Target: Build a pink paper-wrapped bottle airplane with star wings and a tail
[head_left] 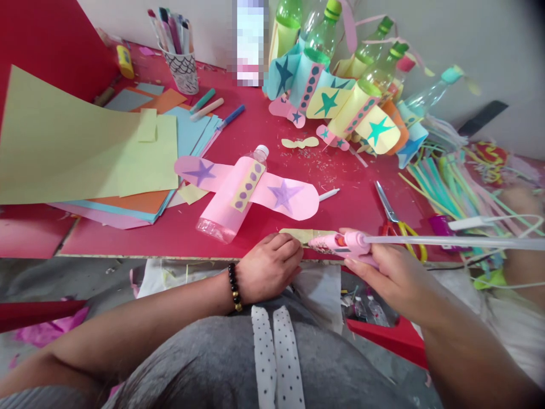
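My right hand [389, 272] is wrapped round a pink hot glue gun [347, 244] with a long clear glue stick [451, 243] coming out of its back. Its nozzle points left, close to the fingers of my left hand [270, 264]. My left hand is closed at the table's front edge, on a pale yellow paper piece [317, 232] whose left part it hides. Just beyond lies a bottle plane [227, 190]: a clear bottle in pink paper, with pink wings bearing purple stars and a yellow strip of purple dots.
Finished bottle planes [327, 85] stand at the back right. Scissors [395, 218] and paper strips [443, 187] lie right; coloured sheets [97, 147], markers [206, 102] and a pen cup [181, 68] left. A white pen [330, 195] lies near the pink wing. Another person's arm [522, 238] shows at right.
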`<action>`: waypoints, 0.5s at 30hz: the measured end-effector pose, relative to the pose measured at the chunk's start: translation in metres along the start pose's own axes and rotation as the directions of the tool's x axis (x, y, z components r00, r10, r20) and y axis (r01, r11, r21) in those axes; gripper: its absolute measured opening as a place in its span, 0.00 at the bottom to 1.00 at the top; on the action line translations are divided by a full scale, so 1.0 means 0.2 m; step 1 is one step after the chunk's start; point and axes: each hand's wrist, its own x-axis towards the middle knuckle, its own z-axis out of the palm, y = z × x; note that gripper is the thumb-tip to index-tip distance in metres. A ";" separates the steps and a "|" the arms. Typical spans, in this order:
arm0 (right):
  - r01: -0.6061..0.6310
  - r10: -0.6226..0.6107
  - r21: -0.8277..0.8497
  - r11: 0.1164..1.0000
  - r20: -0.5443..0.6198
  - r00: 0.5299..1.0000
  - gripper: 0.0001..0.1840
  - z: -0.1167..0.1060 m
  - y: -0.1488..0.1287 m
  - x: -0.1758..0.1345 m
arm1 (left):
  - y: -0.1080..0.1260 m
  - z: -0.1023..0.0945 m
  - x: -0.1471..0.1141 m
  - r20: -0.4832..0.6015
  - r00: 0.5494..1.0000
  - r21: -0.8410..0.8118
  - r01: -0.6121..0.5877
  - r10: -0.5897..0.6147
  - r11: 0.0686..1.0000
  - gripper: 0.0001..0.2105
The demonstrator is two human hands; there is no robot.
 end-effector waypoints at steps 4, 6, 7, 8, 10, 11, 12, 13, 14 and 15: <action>0.016 -0.016 -0.001 1.000 -0.011 1.000 0.13 0.00 0.01 0.00 | 0.00 0.00 0.00 0.006 1.000 -0.001 0.002 -0.002 1.000 0.14; 0.014 -0.014 -0.002 1.000 -0.056 0.998 0.14 0.01 0.03 0.02 | 0.00 0.00 0.00 0.018 1.000 0.002 0.005 -0.005 1.000 0.14; 0.007 -0.007 -0.003 1.000 -0.076 0.997 0.14 0.02 0.05 0.04 | 0.00 0.00 0.00 0.025 1.000 0.004 0.008 -0.008 1.000 0.14; -0.005 0.005 -0.006 1.000 -0.088 0.996 0.14 0.02 0.05 0.05 | 0.00 -0.01 0.00 0.029 1.000 0.006 0.009 -0.009 1.000 0.14; -0.033 0.032 -0.006 0.999 -0.085 0.996 0.14 0.02 0.06 0.07 | 0.00 -0.01 0.00 0.030 1.000 0.007 0.008 -0.008 1.000 0.14; -0.042 0.042 -0.003 0.999 -0.080 0.996 0.13 0.02 0.06 0.08 | 0.00 -0.01 0.00 0.029 1.000 0.008 0.006 -0.006 1.000 0.15; -0.047 0.047 0.000 0.999 -0.077 0.996 0.13 0.01 0.06 0.08 | 0.00 -0.01 0.00 0.025 1.000 0.008 0.004 -0.004 1.000 0.15; -0.047 0.047 0.003 0.999 -0.072 0.996 0.13 0.01 0.06 0.07 | 0.00 -0.01 0.00 0.022 1.000 0.007 0.002 -0.003 1.000 0.15; -0.043 0.043 0.006 0.999 -0.067 0.997 0.13 0.01 0.06 0.05 | 0.00 -0.01 0.00 0.020 1.000 0.007 0.002 -0.002 1.000 0.15; -0.039 0.039 0.006 0.999 -0.061 0.997 0.13 0.00 0.06 0.04 | 0.00 -0.01 0.00 0.020 1.000 0.006 0.003 -0.003 1.000 0.15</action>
